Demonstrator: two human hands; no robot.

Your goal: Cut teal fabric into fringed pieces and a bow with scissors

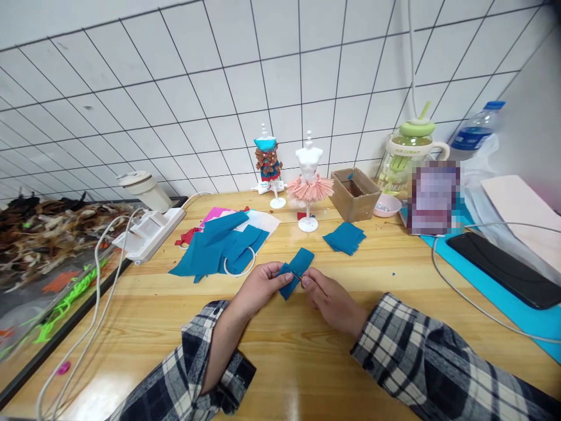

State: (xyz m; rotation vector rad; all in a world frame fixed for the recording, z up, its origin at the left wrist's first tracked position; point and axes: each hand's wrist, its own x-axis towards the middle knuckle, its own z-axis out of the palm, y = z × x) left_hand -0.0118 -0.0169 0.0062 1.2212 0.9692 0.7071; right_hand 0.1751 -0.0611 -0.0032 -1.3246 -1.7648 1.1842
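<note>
Above a wooden tabletop, left fingers pinch seemingly light, limp teal cloth, best held between them; right fingers grip an apparent slim tool alongside.

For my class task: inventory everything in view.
Cloth piece: 1, blue, held
Thin item: 1, dark, held
Cloth stack: 1, blue, centre
Cloth pile: 1, multicoloured, left
Ring: 1, white, on pile
Mannequins: 2, white, back
Box: 1, brown, back
Bowl: 1, pink, beside box
Jug: 1, greenish, back
Bottle: 1, clear, back
Pixelated item: 1, purplish, right
Phone: 1, black, right
Sheet: 1, blue, under phone
Container: 1, white, left
Power strip: 1, white, left
Cables: several, white, both sides
Fibres: many, brown, left
Strands: several, green, left
Table: 1, tan, below
Left hand: 1, on cloth
Right hand: 1, at cloth
</note>
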